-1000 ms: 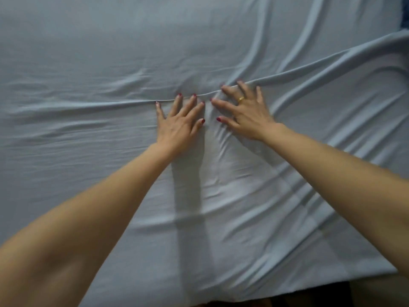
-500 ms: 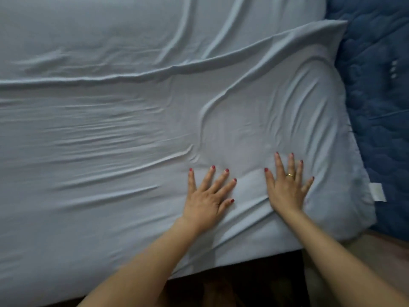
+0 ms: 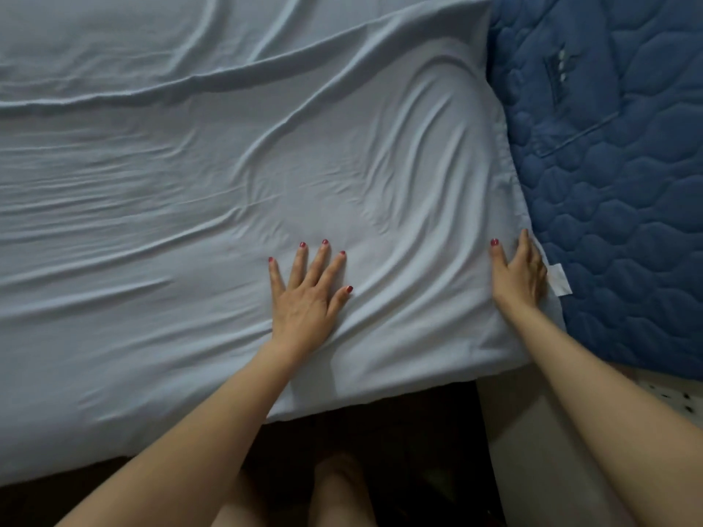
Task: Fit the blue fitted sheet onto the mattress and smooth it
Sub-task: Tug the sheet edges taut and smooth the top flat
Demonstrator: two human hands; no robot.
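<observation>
Both hands farther apart — right hand (image 3: 519,273) now at sheet (image 3: 190,184) edge.

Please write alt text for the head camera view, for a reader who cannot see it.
Two bare hands work a wrinkled light blue sheet on a bed: the left hand presses flat with spread fingers, and the right hand is at the sheet's right edge. Beside that edge lies uncovered dark blue quilted mattress, with a small white tag.

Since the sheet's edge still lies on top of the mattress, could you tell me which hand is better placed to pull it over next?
Probably the right hand: it rests at the light blue sheet's side edge, beside the uncovered quilted mattress. The left hand lies flat mid-sheet.
</observation>
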